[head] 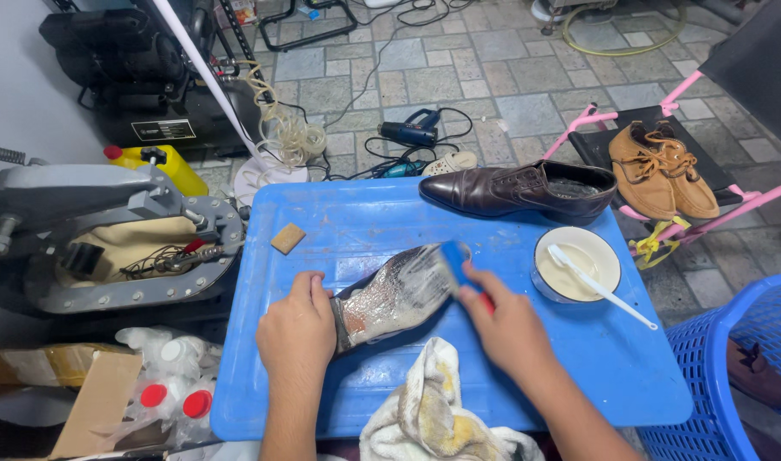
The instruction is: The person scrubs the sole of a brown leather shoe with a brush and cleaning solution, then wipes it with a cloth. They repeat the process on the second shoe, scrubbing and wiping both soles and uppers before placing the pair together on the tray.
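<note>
The lathered shoe point(396, 296), lying on the blue table point(629, 358) with toe up-right, is clasped at its heel by the left hand point(296, 337), while a blue brush point(455, 263), gripped in the right hand point(506, 329), is pressed against its toe.

Both bare forearms come up from the near edge, angled slightly toward each other; left hand point(295, 335) sits palm down, knuckles up, fingers curled at the tips and gripping; right hand point(503, 329) is further right, fingers closed in a grip, wrist cocked inward to the left.
</note>
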